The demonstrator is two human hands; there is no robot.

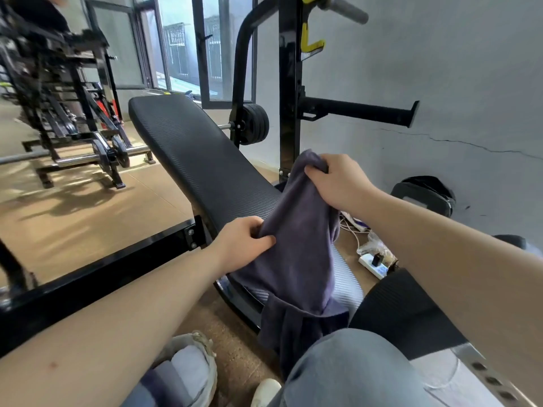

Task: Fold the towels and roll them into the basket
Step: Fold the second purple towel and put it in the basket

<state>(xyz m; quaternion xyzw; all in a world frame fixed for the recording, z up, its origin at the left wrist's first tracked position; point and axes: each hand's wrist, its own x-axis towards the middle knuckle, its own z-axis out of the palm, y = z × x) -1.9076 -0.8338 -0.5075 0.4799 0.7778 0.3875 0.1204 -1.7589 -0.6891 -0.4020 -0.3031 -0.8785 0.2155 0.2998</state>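
Bare forearms (pixel 123 306); grey-blue jeans (pixel 352 374); white shoe (pixel 265 392).

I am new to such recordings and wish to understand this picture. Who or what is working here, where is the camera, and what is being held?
There is no machine here: a person works with bare hands. The one picture comes from a wide-angle camera worn on the head, looking forward and down, so both forearms reach in from below. The left hand and the right hand each grip a grey-purple towel, held up over a black padded weight bench. The towel's lower part hangs over the bench's near end. On the floor by the person's leg stands a basket with cloth inside.
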